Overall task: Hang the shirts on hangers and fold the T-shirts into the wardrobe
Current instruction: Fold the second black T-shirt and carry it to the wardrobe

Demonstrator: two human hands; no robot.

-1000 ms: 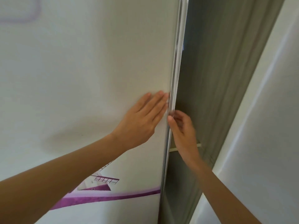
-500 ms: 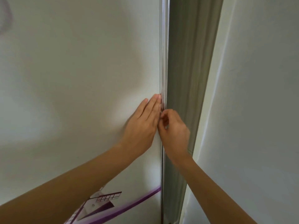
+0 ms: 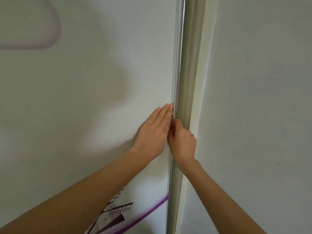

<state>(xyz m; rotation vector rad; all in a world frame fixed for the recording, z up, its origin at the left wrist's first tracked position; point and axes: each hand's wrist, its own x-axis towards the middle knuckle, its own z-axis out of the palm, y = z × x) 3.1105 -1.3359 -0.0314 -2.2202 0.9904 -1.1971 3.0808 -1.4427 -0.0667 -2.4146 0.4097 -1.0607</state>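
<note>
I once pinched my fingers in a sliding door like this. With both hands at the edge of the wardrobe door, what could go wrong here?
1. The right hand curls round the door's metal edge, close beside the grey frame; those fingers could get pinched if the door slides further right.
2. The left hand lies flat on the smooth wardrobe door, fingertips at the edge; it may slip toward the same gap.
</note>
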